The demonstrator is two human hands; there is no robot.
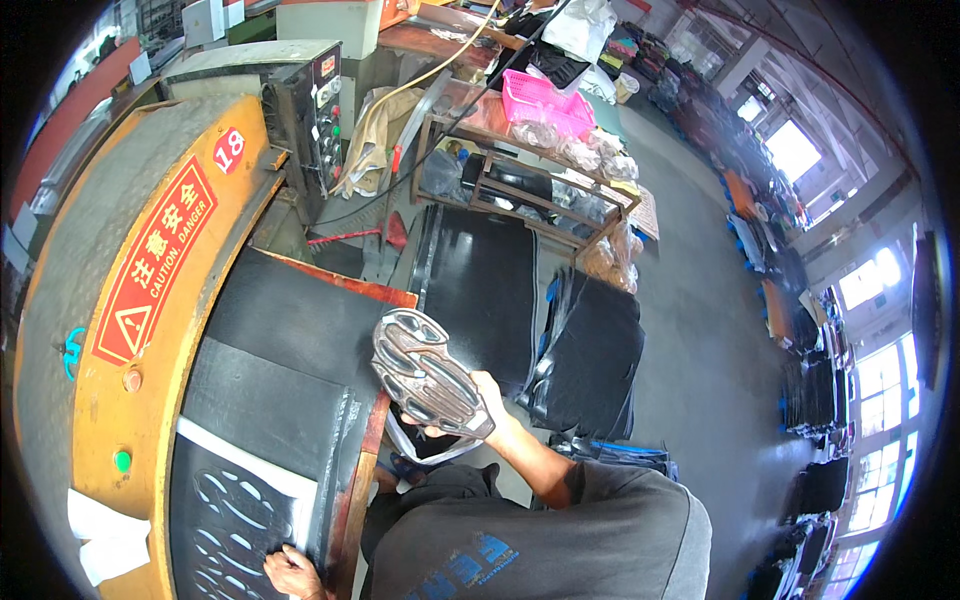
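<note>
My right hand (487,408) holds a shoe-sole cutting die (425,365), a metal frame with several long curved openings, tilted above the right edge of the press bed. Its fingers wrap the lower end of the die. At the lower left, my left hand (293,574) is closed with curled fingers beside the edge of a black sheet (225,520) full of curved cut-outs. What those fingers hold, if anything, is hidden. Under this sheet lies a white layer (285,475), on the black bed (260,380) of a yellow press (165,250).
A green button (123,461) sits on the press front, with a control box (325,120) behind. Ahead stand stacks of black sheets (590,345) and a metal rack (520,190) with a pink basket (545,100). More stacked material (815,390) lines the right side.
</note>
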